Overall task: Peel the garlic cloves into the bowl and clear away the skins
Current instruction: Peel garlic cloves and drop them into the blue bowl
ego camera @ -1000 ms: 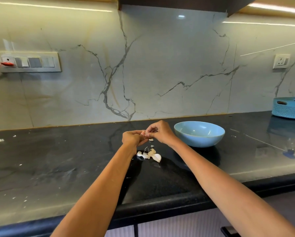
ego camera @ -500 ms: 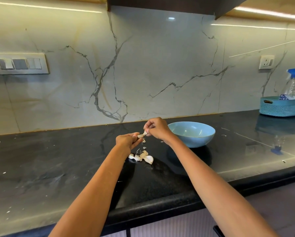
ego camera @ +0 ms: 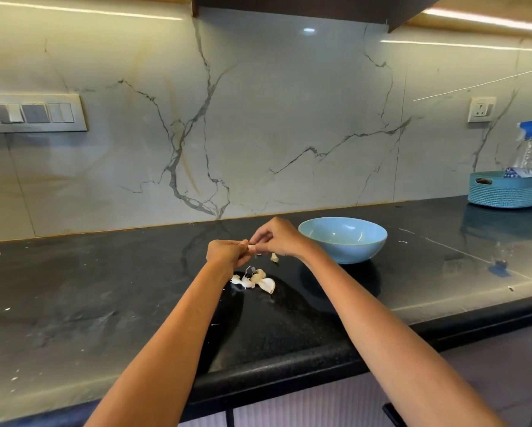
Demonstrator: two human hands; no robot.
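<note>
My left hand (ego camera: 226,252) and right hand (ego camera: 274,238) have drawn back together, both pinching one garlic clove (ego camera: 251,248) just left of the bowl (ego camera: 343,240). A skin scrap (ego camera: 274,257) now falls beside it, so peeling progresses.

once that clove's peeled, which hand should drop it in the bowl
Probably the right hand: it is nearer the blue bowl, which sits just to its right. The left hand, also gripping the clove, is farther away.
</note>
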